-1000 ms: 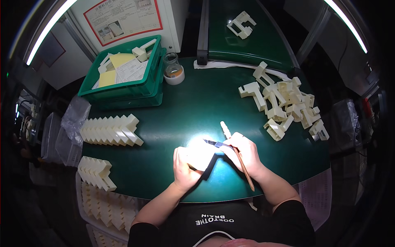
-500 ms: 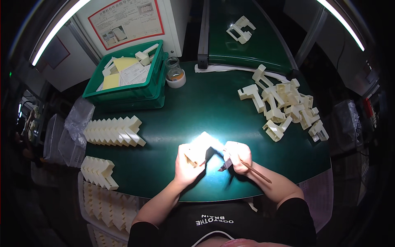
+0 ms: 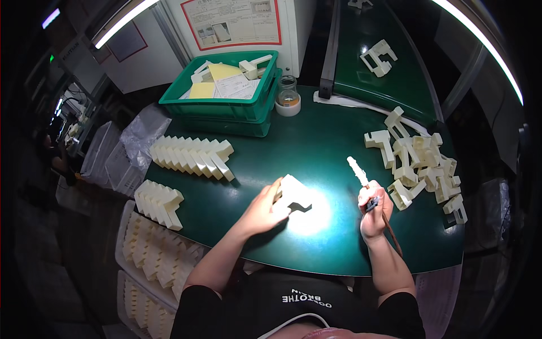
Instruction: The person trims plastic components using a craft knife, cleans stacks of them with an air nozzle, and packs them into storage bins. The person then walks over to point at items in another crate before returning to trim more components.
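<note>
My left hand point(image 3: 263, 210) is closed around a cream angled plastic part point(image 3: 296, 190), held low over the green table in a bright patch of light. Out to the right, my right hand point(image 3: 374, 213) grips a brown stick point(image 3: 392, 236) whose far end carries a white wrapped tip point(image 3: 357, 170). A small black tool point(image 3: 371, 204) sits in the same fist, mostly covered by the fingers. The stick and the part are apart. Left of my left hand, similar parts stand nested in a long row point(image 3: 192, 157) and a shorter row point(image 3: 160, 203).
A loose pile of cream parts point(image 3: 427, 161) lies at the right. Behind are stacked green bins point(image 3: 217, 103) holding parts and papers, a glass jar point(image 3: 288, 96) and a green conveyor point(image 3: 372, 82). Trays of parts point(image 3: 127, 248) stand below the table's left edge.
The view has turned left. My left hand has carried the part leftward toward the rows. My right hand has drawn away from it, and the stick's white tip now shows.
</note>
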Motion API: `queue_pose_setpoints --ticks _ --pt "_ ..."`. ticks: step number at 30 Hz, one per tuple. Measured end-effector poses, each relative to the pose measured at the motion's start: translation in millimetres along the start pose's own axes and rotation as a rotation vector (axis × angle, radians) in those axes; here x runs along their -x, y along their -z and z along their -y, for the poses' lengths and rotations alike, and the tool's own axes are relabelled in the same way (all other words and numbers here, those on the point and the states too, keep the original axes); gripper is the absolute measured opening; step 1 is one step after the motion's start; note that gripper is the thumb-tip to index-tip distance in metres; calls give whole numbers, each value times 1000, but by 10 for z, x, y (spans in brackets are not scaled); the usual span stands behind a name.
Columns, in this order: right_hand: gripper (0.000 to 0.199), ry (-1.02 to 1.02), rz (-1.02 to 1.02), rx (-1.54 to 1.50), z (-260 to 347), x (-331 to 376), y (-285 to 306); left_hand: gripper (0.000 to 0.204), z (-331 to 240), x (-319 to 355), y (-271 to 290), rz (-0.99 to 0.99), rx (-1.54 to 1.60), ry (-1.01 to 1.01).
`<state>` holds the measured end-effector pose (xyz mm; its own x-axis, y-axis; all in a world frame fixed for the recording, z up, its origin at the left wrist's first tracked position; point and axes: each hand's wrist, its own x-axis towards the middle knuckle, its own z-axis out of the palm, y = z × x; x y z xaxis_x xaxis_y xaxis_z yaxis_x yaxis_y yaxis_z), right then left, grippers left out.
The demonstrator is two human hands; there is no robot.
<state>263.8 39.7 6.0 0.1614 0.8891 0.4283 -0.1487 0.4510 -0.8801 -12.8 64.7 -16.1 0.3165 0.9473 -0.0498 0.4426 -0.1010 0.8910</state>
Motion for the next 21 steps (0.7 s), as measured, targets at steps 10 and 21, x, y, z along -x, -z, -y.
queue_pose_setpoints --ticks 10,21 --pt "39 1 156 190 -111 63 -129 18 64 278 403 -236 557 222" --pt "62 107 193 473 -175 4 -280 14 -287 279 -8 203 366 -191"
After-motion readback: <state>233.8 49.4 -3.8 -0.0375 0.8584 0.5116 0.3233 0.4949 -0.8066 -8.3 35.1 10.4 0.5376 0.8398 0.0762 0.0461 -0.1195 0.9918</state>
